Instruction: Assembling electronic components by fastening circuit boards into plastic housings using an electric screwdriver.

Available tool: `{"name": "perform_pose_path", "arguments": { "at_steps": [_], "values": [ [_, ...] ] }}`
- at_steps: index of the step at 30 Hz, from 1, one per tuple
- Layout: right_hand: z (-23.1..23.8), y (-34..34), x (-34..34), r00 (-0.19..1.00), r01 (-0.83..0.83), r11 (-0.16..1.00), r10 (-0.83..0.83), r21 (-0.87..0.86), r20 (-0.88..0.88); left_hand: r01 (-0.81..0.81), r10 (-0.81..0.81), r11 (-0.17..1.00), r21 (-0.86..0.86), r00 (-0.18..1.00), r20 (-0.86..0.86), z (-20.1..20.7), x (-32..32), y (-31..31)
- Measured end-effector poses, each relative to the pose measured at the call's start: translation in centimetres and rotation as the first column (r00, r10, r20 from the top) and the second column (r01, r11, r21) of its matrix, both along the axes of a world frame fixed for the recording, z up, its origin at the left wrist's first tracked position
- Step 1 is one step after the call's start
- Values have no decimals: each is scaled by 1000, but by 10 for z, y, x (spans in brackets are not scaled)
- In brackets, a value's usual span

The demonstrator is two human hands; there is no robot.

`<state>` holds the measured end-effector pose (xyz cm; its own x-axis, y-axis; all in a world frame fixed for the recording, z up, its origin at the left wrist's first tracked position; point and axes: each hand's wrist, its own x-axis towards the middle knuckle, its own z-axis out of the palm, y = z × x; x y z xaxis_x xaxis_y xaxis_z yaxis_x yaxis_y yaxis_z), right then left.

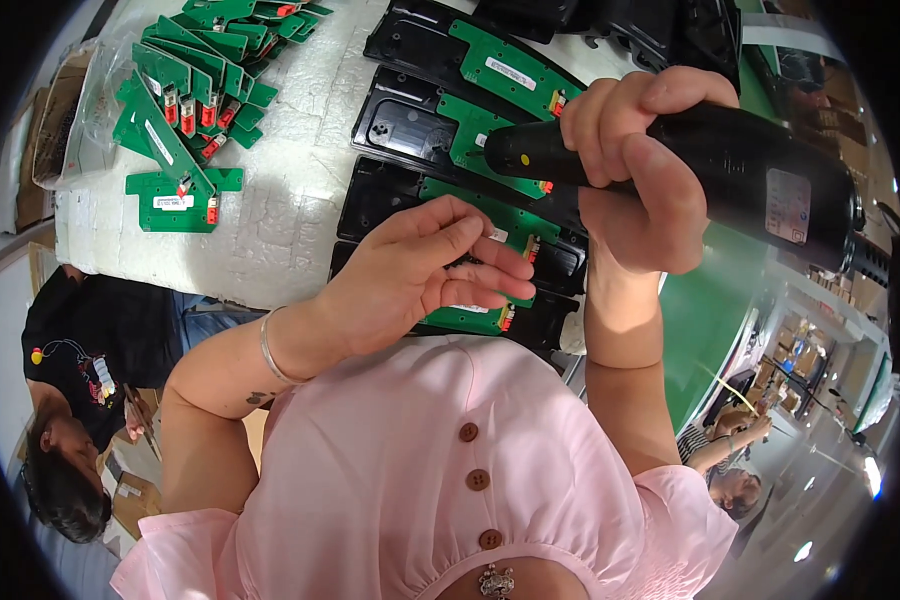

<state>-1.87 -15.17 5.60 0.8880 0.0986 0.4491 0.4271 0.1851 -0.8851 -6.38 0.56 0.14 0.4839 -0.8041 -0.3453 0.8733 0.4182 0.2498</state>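
My right hand (640,165) is wrapped round a black electric screwdriver (730,150), its tip pointing left over the middle row of parts. My left hand (420,260) is curled, palm partly up, thumb against the index finger. Small dark bits in its fingers look like screws, though they are partly hidden. Beneath both hands lies a column of black plastic housings (400,112), each with a green circuit board (510,70) on its right part. The boards carry white labels and red-and-white connectors. My left hand covers part of the nearer housings.
A heap of loose green circuit boards (195,70) lies at the far left on the white foam-like surface (290,180). More black housings (630,30) are stacked at the back. A cardboard box (65,120) stands at the left edge. Other people sit at left and lower right.
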Motion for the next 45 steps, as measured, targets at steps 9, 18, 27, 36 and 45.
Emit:
{"name": "perform_pose_path", "arguments": {
  "at_steps": [9, 18, 27, 36, 45],
  "values": [
    [-1, 7, 3, 996, -94, 994, 95, -48, -2, -103, 83, 984, 144, 987, 137, -5, 2, 2],
    [26, -4, -21, 990, 141, 981, -142, -131, 1, -172, 175, 983, 60, 983, -59, -4, -1, -3],
    [65, -25, -47, 949, -292, 947, 270, 131, 164, -175, 167, 982, -67, 980, -112, -9, 2, -14],
    [59, -37, -53, 938, -316, 942, 293, 111, 184, -150, 124, 984, -95, 965, -230, -4, -1, -24],
    [56, -38, -57, 981, -169, 976, 154, 139, 115, -57, 49, 991, -124, 996, -71, -5, 1, -28]
  ]
}}
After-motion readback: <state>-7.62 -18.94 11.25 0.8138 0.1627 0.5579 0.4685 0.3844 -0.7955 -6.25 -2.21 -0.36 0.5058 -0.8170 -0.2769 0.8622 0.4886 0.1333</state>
